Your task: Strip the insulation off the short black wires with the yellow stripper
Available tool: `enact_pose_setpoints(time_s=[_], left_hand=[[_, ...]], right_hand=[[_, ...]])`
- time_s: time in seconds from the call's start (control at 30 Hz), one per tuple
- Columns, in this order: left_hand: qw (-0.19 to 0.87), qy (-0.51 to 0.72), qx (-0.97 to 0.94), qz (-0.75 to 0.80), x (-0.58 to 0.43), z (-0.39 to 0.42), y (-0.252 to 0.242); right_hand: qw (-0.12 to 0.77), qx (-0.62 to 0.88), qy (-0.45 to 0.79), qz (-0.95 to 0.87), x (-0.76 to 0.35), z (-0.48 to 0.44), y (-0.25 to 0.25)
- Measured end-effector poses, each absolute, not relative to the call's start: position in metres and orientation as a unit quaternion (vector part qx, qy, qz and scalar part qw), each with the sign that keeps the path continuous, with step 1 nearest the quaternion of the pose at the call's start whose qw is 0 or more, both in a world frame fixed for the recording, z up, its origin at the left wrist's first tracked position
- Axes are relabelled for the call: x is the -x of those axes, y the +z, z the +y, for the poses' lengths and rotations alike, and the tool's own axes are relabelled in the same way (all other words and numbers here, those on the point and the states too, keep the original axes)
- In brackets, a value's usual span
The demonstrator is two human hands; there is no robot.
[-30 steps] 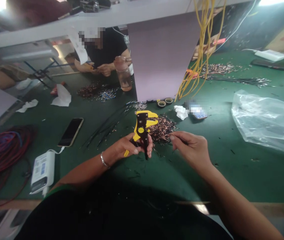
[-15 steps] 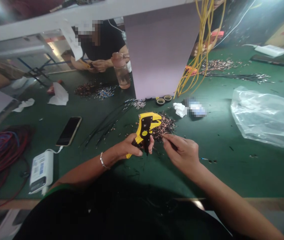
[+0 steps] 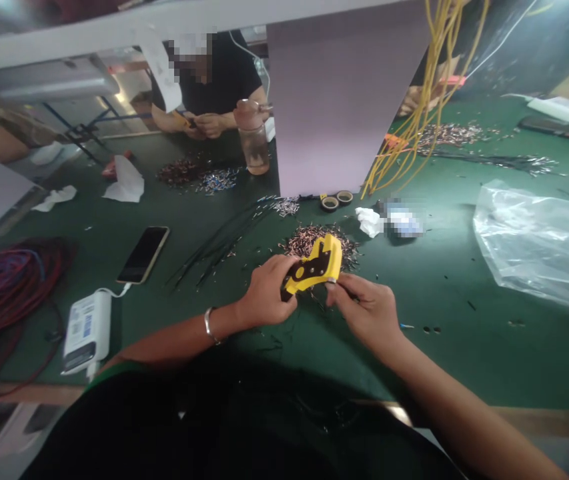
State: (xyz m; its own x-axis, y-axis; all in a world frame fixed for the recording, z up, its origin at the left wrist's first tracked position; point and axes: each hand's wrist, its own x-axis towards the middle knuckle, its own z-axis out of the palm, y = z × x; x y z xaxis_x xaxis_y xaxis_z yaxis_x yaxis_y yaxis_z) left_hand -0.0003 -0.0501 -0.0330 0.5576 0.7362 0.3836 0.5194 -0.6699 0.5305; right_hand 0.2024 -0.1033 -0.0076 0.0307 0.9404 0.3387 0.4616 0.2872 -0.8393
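A yellow and black hand tool (image 3: 317,264) is gripped in my left hand (image 3: 268,291), its head turned to the right. At the tip of that head, the fingers of my right hand (image 3: 367,303) are pinched together; what they hold is too small to make out. Behind the tool lies a pile of short copper-coloured and black pieces (image 3: 300,239), partly covered by it. Long thin black wires (image 3: 209,243) lie left of the pile, near small silvery pieces (image 3: 287,207).
On the green table (image 3: 464,360) are a phone (image 3: 143,255), a white power bank (image 3: 87,331), red cable coils (image 3: 9,293), two tape rolls (image 3: 337,201), crumpled tissue (image 3: 369,222), a clear bag (image 3: 534,247) and a bottle (image 3: 253,143). Two other people's hands work across the table.
My left hand has rolled the tool over from upright, so its head now points right and meets my right fingertips. The whole view has shifted slightly.
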Motion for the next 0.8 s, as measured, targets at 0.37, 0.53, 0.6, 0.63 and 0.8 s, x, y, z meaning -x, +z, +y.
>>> enact_pose_setpoints(time_s=[0.37, 0.53, 0.6, 0.63, 0.8], left_hand=[[0.123, 0.331, -0.866, 0.353, 0.0004, -0.0502, -0.0353], [0.144, 0.327, -0.863, 0.356, 0.0007, -0.0508, -0.0346], [0.144, 0.327, -0.863, 0.357, 0.0007, -0.0512, -0.0341], [0.143, 0.328, -0.862, 0.358, 0.0007, -0.0515, -0.0340], [0.142, 0.335, -0.857, 0.364, 0.0000, -0.0522, -0.0358]], right_hand=[[0.443, 0.547, 0.416, -0.575, -0.2060, -0.0967, -0.0045], [0.448, 0.536, 0.438, -0.567, -0.2065, -0.0951, -0.0061], [0.444, 0.537, 0.440, -0.566, -0.2065, -0.0950, -0.0069], [0.443, 0.537, 0.441, -0.566, -0.2064, -0.0950, -0.0070], [0.447, 0.532, 0.441, -0.568, -0.2059, -0.0947, -0.0052]])
